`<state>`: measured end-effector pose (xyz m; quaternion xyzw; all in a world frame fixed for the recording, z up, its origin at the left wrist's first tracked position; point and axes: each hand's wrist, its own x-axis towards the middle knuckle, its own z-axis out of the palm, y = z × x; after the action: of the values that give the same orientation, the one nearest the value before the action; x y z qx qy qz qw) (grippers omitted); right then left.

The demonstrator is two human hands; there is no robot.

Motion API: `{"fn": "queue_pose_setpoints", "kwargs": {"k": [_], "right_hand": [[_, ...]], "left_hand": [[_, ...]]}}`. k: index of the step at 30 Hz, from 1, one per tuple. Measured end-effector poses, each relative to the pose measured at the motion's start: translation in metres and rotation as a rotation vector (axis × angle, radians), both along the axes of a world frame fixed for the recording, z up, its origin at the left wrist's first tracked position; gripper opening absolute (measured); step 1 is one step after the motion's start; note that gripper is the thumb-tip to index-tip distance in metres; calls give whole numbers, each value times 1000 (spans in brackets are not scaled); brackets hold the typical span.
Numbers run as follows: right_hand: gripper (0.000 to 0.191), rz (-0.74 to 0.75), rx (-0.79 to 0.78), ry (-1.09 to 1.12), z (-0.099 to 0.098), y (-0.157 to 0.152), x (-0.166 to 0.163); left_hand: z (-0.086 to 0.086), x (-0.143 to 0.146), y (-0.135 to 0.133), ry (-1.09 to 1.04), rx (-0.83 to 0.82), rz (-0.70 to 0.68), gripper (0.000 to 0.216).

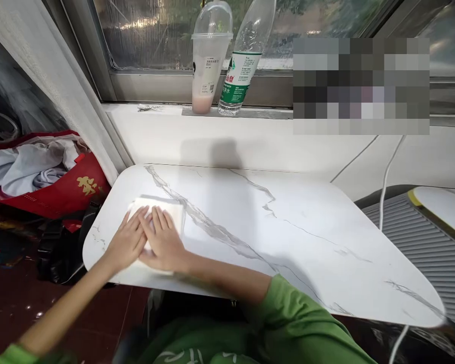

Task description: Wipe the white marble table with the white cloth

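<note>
A white folded cloth or stack of paper napkins [177,215], I cannot tell which, lies flat near the left end of the white marble-patterned table [296,242]. Both palms rest on it. My left hand [126,242] presses down on its left part, fingers stretched forward. From the right, my right hand [163,242] lies flat on the middle, fingers spread and its thumb side touching or overlapping the left fingers. The hands cover much of the white layer.
On the sill behind stand a lidded plastic cup [208,65] with pink liquid and a tilted green-labelled bottle [242,76]. A red bag [87,177] of clothes is at left. A white cable [384,187] hangs at right beside a grey ribbed surface [432,263].
</note>
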<state>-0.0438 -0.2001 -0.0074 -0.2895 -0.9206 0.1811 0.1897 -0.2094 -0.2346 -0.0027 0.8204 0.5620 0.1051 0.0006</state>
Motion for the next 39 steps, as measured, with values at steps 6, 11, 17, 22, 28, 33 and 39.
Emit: {"fn": "queue_pose_setpoints", "kwargs": {"k": [6,11,17,22,28,33,39], "right_hand": [[87,174,-57,-6,18,-33,-13],[87,244,-18,-70,21,15,-48],[82,133,29,-85,10,90,-79],[80,22,10,-78,6,157,-94],[78,-52,-74,-47,7,198,-84],[81,1,-138,-56,11,178,-59],[83,104,-144,-65,8,113,3]], "left_hand": [[-7,-15,-63,3,58,112,57],[-21,-62,-26,53,60,134,56],[-10,-88,63,20,-43,131,55],[4,-89,148,3,-128,162,55],[10,-67,194,-15,-153,205,52],[11,-40,164,-32,-186,239,55],[2,10,85,-37,-185,213,58]]}}
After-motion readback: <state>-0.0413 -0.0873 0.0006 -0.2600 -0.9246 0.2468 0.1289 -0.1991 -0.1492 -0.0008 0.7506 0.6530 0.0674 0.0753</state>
